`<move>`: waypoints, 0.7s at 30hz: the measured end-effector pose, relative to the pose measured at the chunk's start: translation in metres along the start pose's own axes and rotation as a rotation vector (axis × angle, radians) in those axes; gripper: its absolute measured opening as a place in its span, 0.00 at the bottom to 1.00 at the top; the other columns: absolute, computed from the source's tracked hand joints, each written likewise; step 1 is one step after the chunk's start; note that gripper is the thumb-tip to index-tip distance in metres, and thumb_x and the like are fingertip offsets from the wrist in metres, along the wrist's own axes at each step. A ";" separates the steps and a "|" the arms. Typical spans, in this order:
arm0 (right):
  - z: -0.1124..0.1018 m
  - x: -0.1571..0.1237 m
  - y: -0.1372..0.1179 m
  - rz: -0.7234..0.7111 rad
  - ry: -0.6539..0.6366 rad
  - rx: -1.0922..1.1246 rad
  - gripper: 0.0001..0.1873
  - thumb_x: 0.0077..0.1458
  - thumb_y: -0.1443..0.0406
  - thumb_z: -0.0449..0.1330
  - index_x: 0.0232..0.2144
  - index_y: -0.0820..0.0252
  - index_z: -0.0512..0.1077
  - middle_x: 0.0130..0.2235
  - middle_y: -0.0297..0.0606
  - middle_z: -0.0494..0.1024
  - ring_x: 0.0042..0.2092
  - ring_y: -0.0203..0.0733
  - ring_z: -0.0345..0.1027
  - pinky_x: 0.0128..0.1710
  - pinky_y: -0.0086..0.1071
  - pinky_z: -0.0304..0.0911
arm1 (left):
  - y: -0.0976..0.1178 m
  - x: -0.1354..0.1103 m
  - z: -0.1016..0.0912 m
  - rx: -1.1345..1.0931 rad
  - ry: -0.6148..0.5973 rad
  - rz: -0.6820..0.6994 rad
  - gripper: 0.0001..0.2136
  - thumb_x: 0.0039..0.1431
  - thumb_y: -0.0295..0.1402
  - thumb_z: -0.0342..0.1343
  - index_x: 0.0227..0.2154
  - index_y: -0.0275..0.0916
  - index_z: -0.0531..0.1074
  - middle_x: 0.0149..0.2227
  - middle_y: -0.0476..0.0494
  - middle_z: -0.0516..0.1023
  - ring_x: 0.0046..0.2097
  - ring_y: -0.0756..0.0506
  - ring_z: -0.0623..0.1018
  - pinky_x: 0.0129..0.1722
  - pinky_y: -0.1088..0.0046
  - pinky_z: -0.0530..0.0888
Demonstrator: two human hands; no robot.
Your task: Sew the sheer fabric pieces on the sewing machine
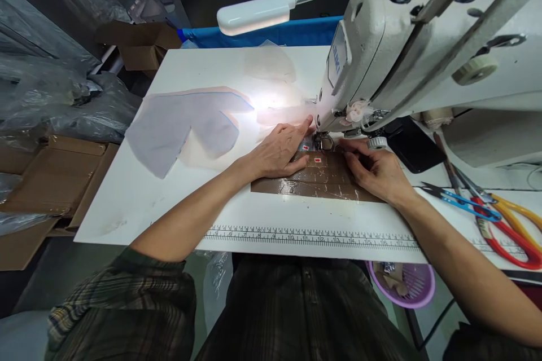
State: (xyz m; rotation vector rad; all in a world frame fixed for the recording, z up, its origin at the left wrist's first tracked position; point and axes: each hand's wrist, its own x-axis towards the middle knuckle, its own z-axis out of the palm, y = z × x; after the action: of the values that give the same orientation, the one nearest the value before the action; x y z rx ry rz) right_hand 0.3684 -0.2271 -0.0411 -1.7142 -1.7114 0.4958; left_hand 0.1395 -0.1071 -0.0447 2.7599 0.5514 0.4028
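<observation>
My left hand (279, 151) lies flat left of the needle area of a white sewing machine (364, 39), fingers stretched out and thumb spread. Its forefinger reaches close to the presser foot (322, 142). Under the thumb is the edge of a brown, shiny taped strip (275, 185) on the machine bed, with small red-arrow marks near the foot. Right of the foot, my right hand (376, 172) rests over the strip's right part. Its thumb and fingers are closed together; what they pinch is hidden. Thin pale fabric (288, 113) lies beyond my left hand under bright light.
Greyish cut fabric pieces (169, 124) lie on the white table (114, 192) at left. A phone (415, 144), blue snips (466, 203) and red-handled scissors (514, 242) sit at right. A lamp (254, 14) hangs above. A purple basket (425, 287) is below; cardboard boxes (59, 175) stand left.
</observation>
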 end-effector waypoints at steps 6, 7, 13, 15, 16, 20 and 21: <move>0.002 0.000 0.001 0.004 0.014 -0.010 0.19 0.60 0.61 0.55 0.50 0.58 0.77 0.41 0.41 0.80 0.38 0.45 0.73 0.41 0.39 0.69 | 0.002 0.000 0.001 0.011 0.007 -0.001 0.32 0.65 0.38 0.47 0.68 0.32 0.48 0.54 0.34 0.73 0.53 0.38 0.71 0.58 0.57 0.64; 0.003 0.000 0.002 0.008 0.008 -0.009 0.19 0.60 0.61 0.55 0.51 0.58 0.77 0.41 0.42 0.80 0.39 0.45 0.73 0.41 0.39 0.69 | 0.002 0.000 0.001 0.017 0.007 -0.001 0.31 0.65 0.38 0.47 0.67 0.32 0.50 0.53 0.34 0.73 0.53 0.38 0.71 0.57 0.58 0.65; 0.003 -0.001 0.008 -0.006 -0.017 0.010 0.19 0.63 0.60 0.53 0.51 0.60 0.76 0.43 0.44 0.80 0.44 0.49 0.75 0.44 0.41 0.69 | -0.015 0.013 -0.019 0.143 0.074 0.055 0.23 0.65 0.38 0.47 0.59 0.33 0.63 0.56 0.32 0.73 0.55 0.37 0.71 0.56 0.56 0.67; 0.005 -0.001 0.011 -0.005 -0.020 0.008 0.20 0.63 0.59 0.53 0.52 0.59 0.76 0.44 0.44 0.80 0.45 0.49 0.75 0.43 0.40 0.69 | -0.032 0.026 -0.031 0.165 0.159 -0.060 0.19 0.66 0.40 0.47 0.53 0.35 0.69 0.51 0.34 0.76 0.51 0.37 0.74 0.53 0.57 0.68; 0.005 -0.001 0.013 -0.003 -0.021 0.006 0.20 0.64 0.59 0.53 0.52 0.59 0.76 0.45 0.44 0.80 0.45 0.49 0.75 0.42 0.39 0.69 | -0.041 0.034 -0.038 0.131 0.172 -0.148 0.17 0.67 0.41 0.46 0.49 0.37 0.72 0.47 0.36 0.78 0.47 0.39 0.75 0.50 0.59 0.70; 0.008 0.000 0.016 -0.001 -0.018 0.002 0.19 0.64 0.58 0.53 0.52 0.57 0.76 0.42 0.43 0.80 0.44 0.48 0.75 0.40 0.39 0.70 | -0.079 0.061 -0.052 -0.099 0.009 -0.396 0.26 0.72 0.46 0.35 0.33 0.39 0.76 0.32 0.40 0.78 0.38 0.41 0.78 0.44 0.64 0.71; 0.008 0.000 0.016 -0.003 -0.015 0.004 0.19 0.64 0.58 0.53 0.52 0.57 0.76 0.42 0.43 0.80 0.43 0.48 0.75 0.39 0.39 0.70 | -0.088 0.066 -0.053 -0.085 0.008 -0.413 0.26 0.72 0.46 0.35 0.34 0.38 0.76 0.34 0.39 0.79 0.40 0.40 0.78 0.46 0.63 0.71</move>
State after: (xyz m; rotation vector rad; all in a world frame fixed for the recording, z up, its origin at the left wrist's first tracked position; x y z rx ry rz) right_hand 0.3742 -0.2245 -0.0576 -1.7088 -1.7219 0.5123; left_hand 0.1526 0.0097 -0.0120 2.4761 1.0519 0.3283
